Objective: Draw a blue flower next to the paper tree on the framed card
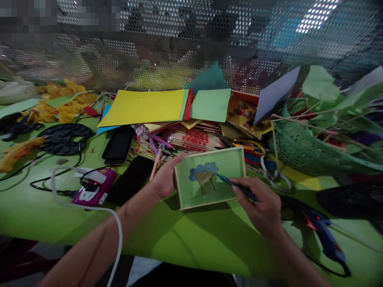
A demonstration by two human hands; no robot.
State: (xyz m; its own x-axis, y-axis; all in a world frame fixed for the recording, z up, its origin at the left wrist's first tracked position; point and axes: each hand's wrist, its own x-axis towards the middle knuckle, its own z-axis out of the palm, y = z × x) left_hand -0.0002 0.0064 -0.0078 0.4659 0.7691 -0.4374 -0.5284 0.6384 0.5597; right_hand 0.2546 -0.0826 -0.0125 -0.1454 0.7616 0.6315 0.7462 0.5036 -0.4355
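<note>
The left hand [165,180] grips the left edge of the small framed tree picture [227,163], apparently bracing it on the green table [191,243], while the right hand [265,209] pinches a blue pen [236,186] whose tip meets the tree.

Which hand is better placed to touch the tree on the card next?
Probably the right hand: it holds the pen with its tip at the tree. The left hand grips the card at its left edge.

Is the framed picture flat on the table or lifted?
Lifted, it seems: the left hand grips the picture by its left edge, and a dark shadow shows beneath its near edge.
</note>
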